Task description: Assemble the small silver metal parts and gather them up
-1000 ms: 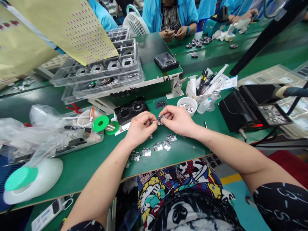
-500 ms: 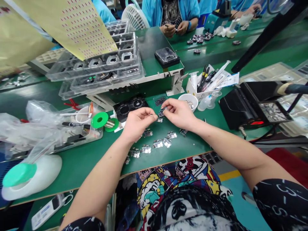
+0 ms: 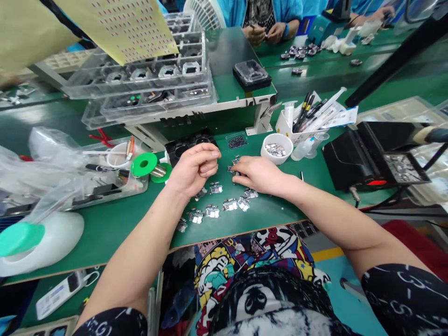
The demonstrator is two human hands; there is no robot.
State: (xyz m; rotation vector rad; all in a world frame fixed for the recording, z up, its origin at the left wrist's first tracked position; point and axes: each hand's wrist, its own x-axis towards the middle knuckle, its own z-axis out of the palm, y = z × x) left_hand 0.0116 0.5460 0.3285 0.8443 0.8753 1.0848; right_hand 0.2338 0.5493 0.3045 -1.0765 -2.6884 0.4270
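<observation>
My right hand [image 3: 261, 175] is palm down over the bench, with its fingertips closed around a small electronic module [image 3: 232, 171], mostly hidden by the fingers. Close by on the left, my left hand [image 3: 196, 170] hovers with curled fingers, thumb and index finger together; anything pinched there is too small or hidden to make out. Several small silver-and-black electronic modules [image 3: 230, 204] lie in a loose curve on the green bench below the hands. Beyond my fingers sits a shallow clear tray [image 3: 236, 141] of tiny dark parts.
A white bowl [image 3: 276, 157] of small metal parts stands behind my right hand. On the left are a green solder spool [image 3: 144, 164] and a white bottle [image 3: 58, 245]. A black machine [image 3: 350, 156] stands right. Stacked clear trays [image 3: 140, 100] rest on a shelf. A co-worker's hands [image 3: 266, 35] work opposite.
My hands have moved apart. The left fingers have curled in and lifted away from the module, while the right hand has flattened and come down towards the bench. The camera view has shifted slightly.
</observation>
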